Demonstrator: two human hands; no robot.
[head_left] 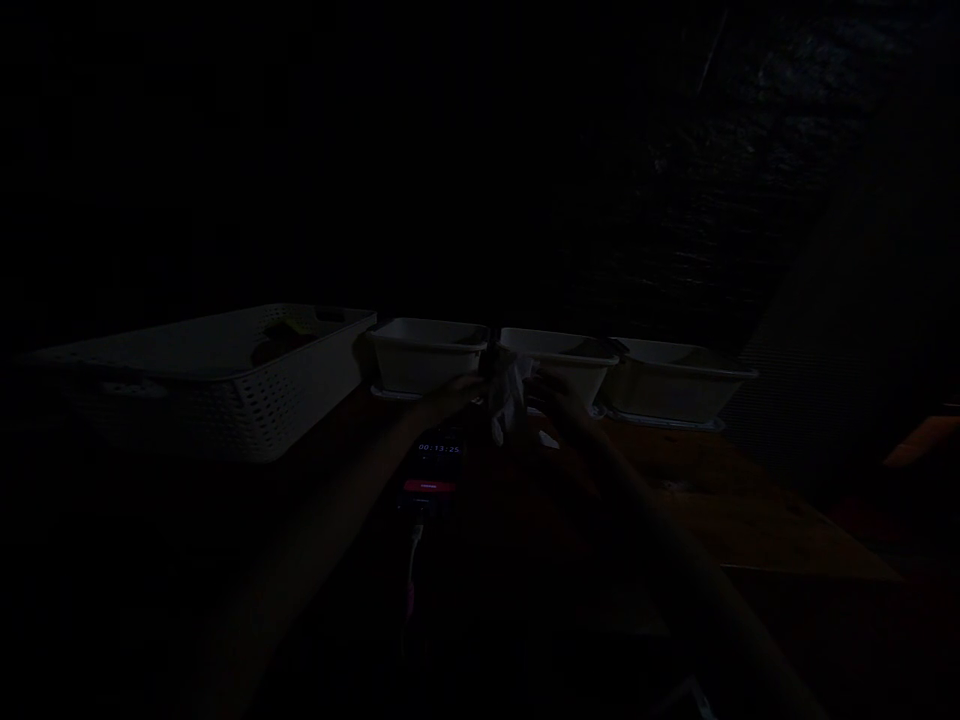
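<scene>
The picture is very dark. Between my hands hangs a crumpled whitish piece (508, 402), thin and soft like cloth, paper or a bag; I cannot tell which. My left hand (454, 394) reaches its left edge, fingers bent toward it. On the other side my right hand (559, 395) grips its upper right part. A small white scrap (548, 439) lies on the table just below my right hand. Under my left wrist lies a phone (429, 487) showing a running time, with a pale cable (413, 550) plugged into its near end.
A large white perforated basket (300, 400) stands at the left with dark and yellowish things inside. Three pale tubs line the back: a left one (427, 365), a middle one (585, 372) and a right one (675, 390). The wooden table (750, 520) ends at the right.
</scene>
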